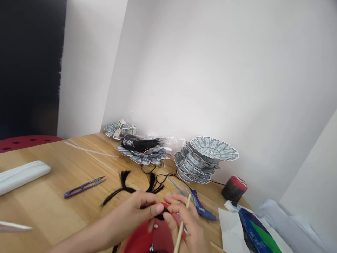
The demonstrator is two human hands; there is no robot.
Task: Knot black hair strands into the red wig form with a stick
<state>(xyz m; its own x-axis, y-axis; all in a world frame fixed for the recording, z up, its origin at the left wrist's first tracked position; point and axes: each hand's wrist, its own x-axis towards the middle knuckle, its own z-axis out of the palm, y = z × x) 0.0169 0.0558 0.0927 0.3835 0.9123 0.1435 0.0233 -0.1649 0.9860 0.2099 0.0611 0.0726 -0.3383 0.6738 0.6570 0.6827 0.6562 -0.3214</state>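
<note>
- Head view: we see the left hand (143, 212) bent over a small black tuft (162, 213), its thumb and forefinger pinching one end.
- We find the right hand (188, 219) opposite, thumb and forefinger pinching the tuft's other end; a pale wooden stick (181, 228) slants along its fingers.
- The tuft sits between both sets of fingertips, just above a red piece (140, 237) with metal studs; we cannot tell whether that piece rests on the tabletop (55, 203).
- Just beyond the hands, we see black hair strands (127, 189) and, to the right, a blue glue gun (201, 207).
- Purple snips (83, 187) lie left of the strands; a white case (23, 174) lies towards the tabletop's left edge.
- Along the wall-side edge we see stacked banknote-print plates (198, 163) and a black-and-red roll (234, 188).
- Near the right edge, a blue-and-green packet (255, 230) lies on white paper (230, 228).
</note>
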